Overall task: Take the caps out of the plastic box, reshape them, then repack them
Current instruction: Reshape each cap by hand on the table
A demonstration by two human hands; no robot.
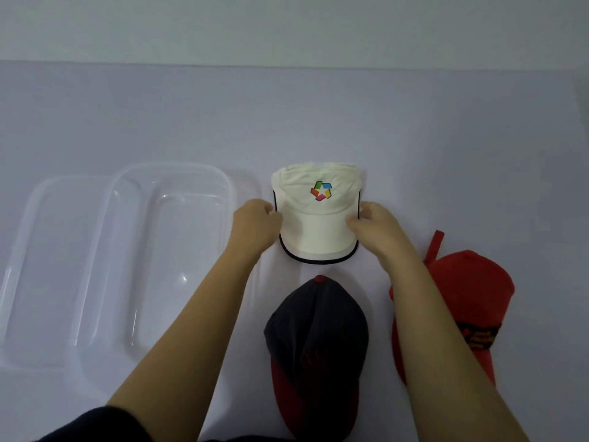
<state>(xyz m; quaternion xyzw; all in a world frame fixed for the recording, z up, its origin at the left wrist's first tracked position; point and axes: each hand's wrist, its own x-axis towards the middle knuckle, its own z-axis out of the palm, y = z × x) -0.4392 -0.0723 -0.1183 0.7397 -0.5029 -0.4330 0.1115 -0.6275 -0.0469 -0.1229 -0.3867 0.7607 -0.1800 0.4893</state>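
Closest to you lies the navy cap [315,339] with its dark red brim pointing back at you, and just right of it the red cap [459,301], partly hidden under your right forearm; both sit on the white table [318,116], outside the box. Your arms reach over them, so a dropped elbow or a careless pull-back could drag either cap out of whatever shape it has, the red one especially, since your forearm passes right above it. Further out, your left hand [255,223] and right hand [374,224] pinch the two sides of the white cap [318,215], fingers curled closed on the fabric where crown meets brim, with its coloured logo facing up and the black-edged brim towards you. The crown looks soft and folded flat at its far edge; squeeze unevenly and you will likely crease it crooked or bend the brim out of its curve. To the left, the clear plastic box [172,250] stands empty, with what seems to be its lid [47,266] partly under it. Being so transparent, its rim is easy to misjudge, and a cap carried across could catch on the edge and fold again.
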